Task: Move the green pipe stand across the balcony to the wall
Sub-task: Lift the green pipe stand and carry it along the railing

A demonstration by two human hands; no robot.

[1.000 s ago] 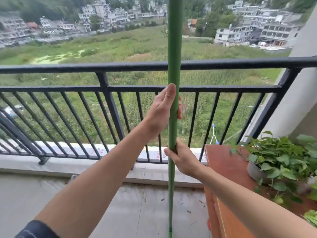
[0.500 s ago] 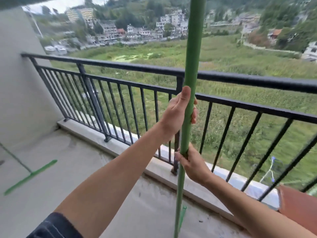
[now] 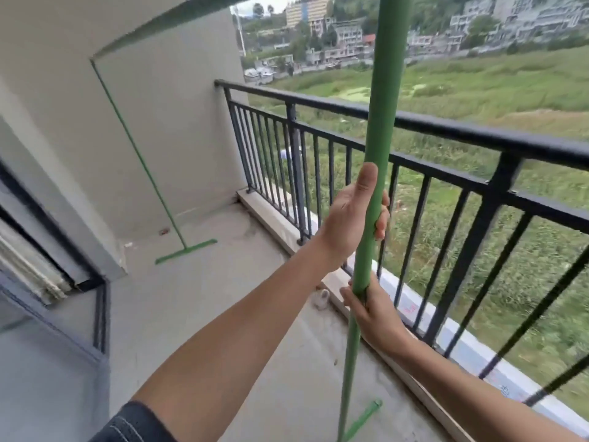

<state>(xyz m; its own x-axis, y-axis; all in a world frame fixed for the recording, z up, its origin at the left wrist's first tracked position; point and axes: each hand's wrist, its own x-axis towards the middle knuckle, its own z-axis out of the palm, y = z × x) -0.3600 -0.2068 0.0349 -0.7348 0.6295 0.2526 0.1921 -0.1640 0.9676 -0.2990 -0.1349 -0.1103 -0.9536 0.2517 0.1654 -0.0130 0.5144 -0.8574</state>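
Observation:
I hold a tall green pipe stand (image 3: pixel 381 122) upright in front of me, close to the balcony railing. My left hand (image 3: pixel 353 218) is wrapped around the pole at mid height. Lower down, my right hand (image 3: pixel 371 314) grips the same pole. The stand's green foot bar (image 3: pixel 363 419) shows near the floor at the bottom. The top of the pole runs out of view. The end wall (image 3: pixel 165 116) of the balcony stands ahead on the left, well apart from the pole.
A second green pole stand (image 3: pixel 149 177) leans against the end wall, its foot bar (image 3: pixel 186 250) on the concrete floor. A black metal railing (image 3: pixel 446 129) runs along the right. A sliding door frame (image 3: pixel 54 250) is at left. A small white object (image 3: pixel 320 298) lies by the kerb.
The view has swung left: the wooden table and plant are gone from sight, and the end wall with the second green stand is now ahead. Both hands keep their grip on the pole.

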